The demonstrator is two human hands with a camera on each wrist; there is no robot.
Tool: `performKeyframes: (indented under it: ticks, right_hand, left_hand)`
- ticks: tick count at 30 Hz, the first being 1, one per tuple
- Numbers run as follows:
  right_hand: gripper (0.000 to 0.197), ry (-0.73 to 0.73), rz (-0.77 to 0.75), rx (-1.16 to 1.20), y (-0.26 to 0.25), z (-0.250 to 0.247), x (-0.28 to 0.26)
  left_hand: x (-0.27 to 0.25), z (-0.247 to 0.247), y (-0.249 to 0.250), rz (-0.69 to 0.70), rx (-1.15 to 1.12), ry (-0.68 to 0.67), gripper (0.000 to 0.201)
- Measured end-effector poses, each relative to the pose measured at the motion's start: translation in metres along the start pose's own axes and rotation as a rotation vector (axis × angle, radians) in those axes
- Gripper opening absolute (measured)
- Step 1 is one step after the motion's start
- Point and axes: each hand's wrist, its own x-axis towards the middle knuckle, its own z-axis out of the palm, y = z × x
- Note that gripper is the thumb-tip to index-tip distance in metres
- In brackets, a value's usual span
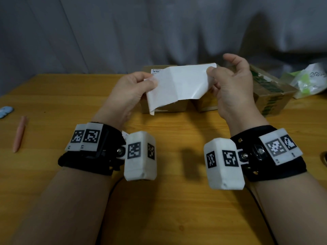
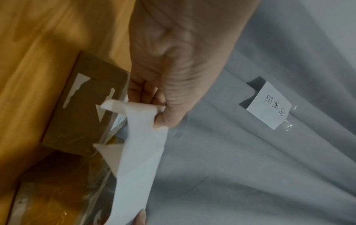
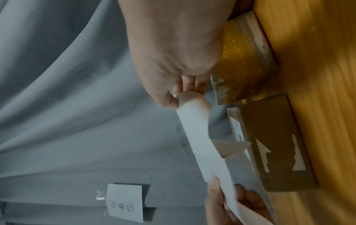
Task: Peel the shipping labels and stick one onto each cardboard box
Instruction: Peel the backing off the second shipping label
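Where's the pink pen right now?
In the head view the pink pen lies on the wooden table at the far left, left of the left hand, just below a pale blue object at the edge.

Glossy white paper label [image 1: 178, 85] creasing; matt brown cardboard box [image 1: 166, 107] sitting on smooth wood table [image 1: 53, 103]; grey cloth backdrop [image 1: 106, 32] hanging far.

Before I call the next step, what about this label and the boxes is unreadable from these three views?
- Label sheet: head view shows only its blank back; the printed face is turned away.
- Whether label and backing have separated: both wrist views see the sheet edge-on and blurred.
- Brown box: head view, its top is largely covered by the sheet and the left hand.
- Taped box: mostly hidden behind the right hand.
- Print on the label already stuck on the brown box: too small.
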Motion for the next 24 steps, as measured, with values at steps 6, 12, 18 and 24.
performKeyframes:
  ticks: [6,12,18,24]
  right_hand:
    - [0.038,-0.073,-0.077,-0.106,0.003,0.011,-0.011]
    - [0.04,-0.003,-0.002,-0.051,0.006,0.012,-0.012]
    - [0.043,0.078,0.067,0.014,0.006,0.013,-0.01]
    - [0.042,0.132,0.062,0.047,0.008,0.018,-0.014]
  left_hand:
    - [0.0,0.001,-0.005,-0.025,0.023,0.064,0.015]
    - [0.009,0.006,-0.01,-0.103,-0.008,0.194,0.02]
    - [0.013,0.008,-0.014,-0.139,0.0,0.262,0.034]
    - [0.015,0.007,-0.014,-0.134,-0.07,0.321,0.029]
